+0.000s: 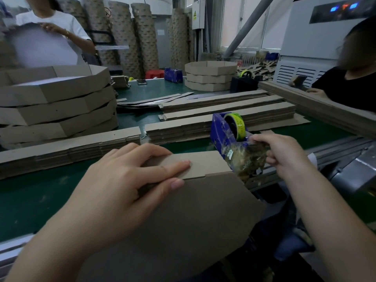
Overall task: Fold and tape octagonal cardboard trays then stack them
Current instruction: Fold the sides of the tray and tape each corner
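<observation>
A folded brown cardboard tray wall (195, 210) stands on edge at the near side of the green table (36, 196). My left hand (130, 180) grips it where two ends overlap, fingers lying across the outer face and thumb on the near side. To its right stands a blue tape dispenser (221, 131) with a yellow-green tape roll (236, 123). My right hand (284, 153) pinches a strip of clear tape (247, 157) at the dispenser's front. A stack of finished octagonal trays (55, 106) rises at the left.
Piles of flat cardboard strips (223, 117) lie across the table's middle. A second tray stack (209, 76) and another dispenser (173, 75) stand at the far end. One person stands at far left holding a tray; another sits at right. Tall columns of stacked trays line the back wall.
</observation>
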Motion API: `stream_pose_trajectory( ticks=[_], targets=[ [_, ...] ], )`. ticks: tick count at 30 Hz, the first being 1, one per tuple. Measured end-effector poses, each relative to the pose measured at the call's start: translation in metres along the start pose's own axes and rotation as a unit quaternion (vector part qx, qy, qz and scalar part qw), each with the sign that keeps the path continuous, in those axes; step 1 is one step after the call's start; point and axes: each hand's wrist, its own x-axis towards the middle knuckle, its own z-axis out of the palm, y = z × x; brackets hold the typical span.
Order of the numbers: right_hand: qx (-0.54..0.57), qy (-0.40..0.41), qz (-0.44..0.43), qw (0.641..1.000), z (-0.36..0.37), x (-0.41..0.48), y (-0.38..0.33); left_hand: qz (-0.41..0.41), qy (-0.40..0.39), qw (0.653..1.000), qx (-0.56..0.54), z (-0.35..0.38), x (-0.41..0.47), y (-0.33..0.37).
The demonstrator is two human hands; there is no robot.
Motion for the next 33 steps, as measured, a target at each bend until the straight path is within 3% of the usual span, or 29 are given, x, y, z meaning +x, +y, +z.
stream_pose_trajectory(
  ticks=[6,12,14,16,18,20,22,25,28,30,33],
  targets=[
    [0.142,0.024,0.036,0.989,0.006,-0.002,-0.006,0.000,0.002,1.000,0.001,0.001,0.000,-0.001],
    [0.293,-0.003,-0.048,0.955,0.001,-0.020,0.013,-0.001,0.007,1.000,0.000,0.002,0.000,-0.003],
    [0.296,-0.005,-0.051,0.954,0.001,-0.025,0.021,-0.001,0.005,1.000,-0.002,0.002,0.002,-0.003],
    [0.212,0.036,-0.061,0.975,0.001,-0.028,0.028,-0.003,0.002,1.000,-0.005,0.001,0.002,-0.003],
    [0.029,0.100,-0.097,0.990,-0.003,-0.029,0.033,-0.006,0.001,1.000,-0.009,0.001,0.002,-0.003],
    [-0.129,0.161,-0.143,0.968,-0.009,-0.029,0.035,-0.007,0.004,1.000,-0.006,0.001,0.002,-0.003],
    [-0.155,0.189,-0.180,0.953,-0.013,-0.037,0.030,-0.009,0.010,1.000,-0.008,0.001,0.002,-0.003],
    [-0.008,0.129,-0.250,0.960,-0.006,-0.070,0.012,-0.015,0.020,0.999,-0.023,0.001,0.003,-0.002],
    [0.098,0.038,-0.313,0.944,0.013,-0.125,-0.003,-0.015,0.014,0.999,-0.030,0.001,0.004,-0.003],
    [0.152,-0.039,-0.290,0.944,0.032,-0.161,-0.006,-0.014,0.009,0.999,-0.035,0.001,0.003,-0.003],
    [0.226,-0.117,-0.180,0.950,0.058,-0.189,-0.005,-0.017,0.007,0.999,-0.041,0.000,0.003,-0.003]
  ],
)
